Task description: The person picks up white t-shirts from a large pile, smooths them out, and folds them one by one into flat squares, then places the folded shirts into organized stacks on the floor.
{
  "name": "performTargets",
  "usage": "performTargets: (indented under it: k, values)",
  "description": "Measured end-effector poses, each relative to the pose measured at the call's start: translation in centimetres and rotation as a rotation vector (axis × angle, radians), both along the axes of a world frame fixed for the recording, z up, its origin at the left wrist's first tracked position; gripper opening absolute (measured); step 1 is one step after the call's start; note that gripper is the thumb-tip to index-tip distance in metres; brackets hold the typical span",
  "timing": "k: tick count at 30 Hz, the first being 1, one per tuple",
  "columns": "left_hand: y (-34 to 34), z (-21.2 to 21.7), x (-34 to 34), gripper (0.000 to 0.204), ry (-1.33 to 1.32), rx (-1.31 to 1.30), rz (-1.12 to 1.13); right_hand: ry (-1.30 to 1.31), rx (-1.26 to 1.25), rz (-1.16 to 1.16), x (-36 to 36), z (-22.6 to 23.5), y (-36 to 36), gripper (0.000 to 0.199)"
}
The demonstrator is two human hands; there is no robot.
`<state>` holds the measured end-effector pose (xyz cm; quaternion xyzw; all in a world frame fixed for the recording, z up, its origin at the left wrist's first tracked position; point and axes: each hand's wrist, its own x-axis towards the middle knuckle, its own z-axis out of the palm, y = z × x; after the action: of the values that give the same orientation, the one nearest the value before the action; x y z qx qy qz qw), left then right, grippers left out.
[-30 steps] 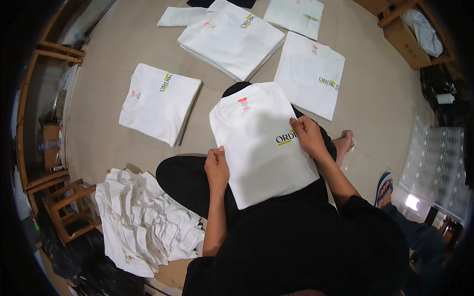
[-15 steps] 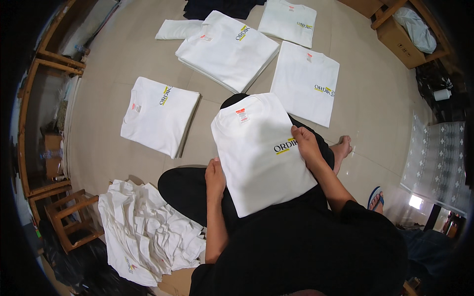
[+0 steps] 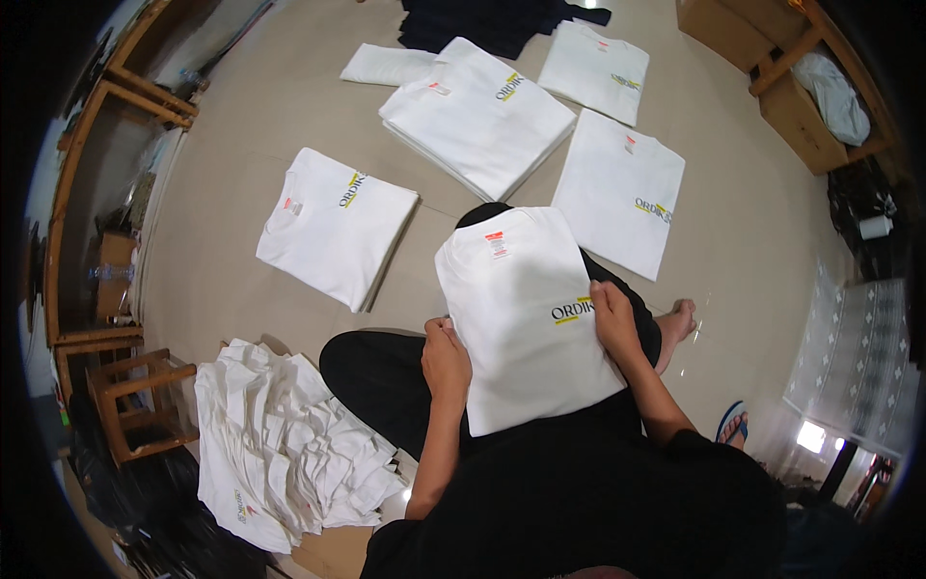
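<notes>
Folded white T-shirt [image 3: 521,357] has shifted slightly right and down in view, left hand [image 3: 448,359] and right hand [image 3: 617,320] pinching opposite edges, probably so the folds don't flop open.

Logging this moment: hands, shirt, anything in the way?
Left hand and right hand gripping opposite sides of white shirt. Shirt folded, front up. Nothing visibly blocking either hand.

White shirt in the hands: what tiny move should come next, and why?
Probably lift the folded shirt toward the left stack: it looks flat and neat, the left hand and right hand hold its opposite sides, and that stack's top looks much the same.
</notes>
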<state>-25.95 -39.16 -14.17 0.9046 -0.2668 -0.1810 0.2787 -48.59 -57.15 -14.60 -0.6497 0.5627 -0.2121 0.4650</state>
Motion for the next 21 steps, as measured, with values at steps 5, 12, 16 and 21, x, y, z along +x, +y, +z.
performTargets:
  k: [5, 12, 16, 21]
  values:
    - [1.3, 0.6, 1.1, 0.045, 0.214, 0.058, -0.056, -0.047, 0.319, 0.028, -2.0, 2.0, 1.4, 0.045]
    - [2.2, 4.4, -1.1, 0.043, 0.415, -0.198, 0.101, -0.076, 0.269, 0.157, -3.2, 7.4, 1.6, 0.029]
    - [4.7, 3.5, -3.6, 0.036, 0.633, -0.228, 0.150, -0.294, 0.400, 0.103, -1.4, 11.1, 0.0, 0.021]
    - [-0.1, 10.8, 1.5, 0.039, 0.943, -0.549, 0.235, -0.441, 0.423, 0.118, 4.5, 16.1, -6.2, 0.030]
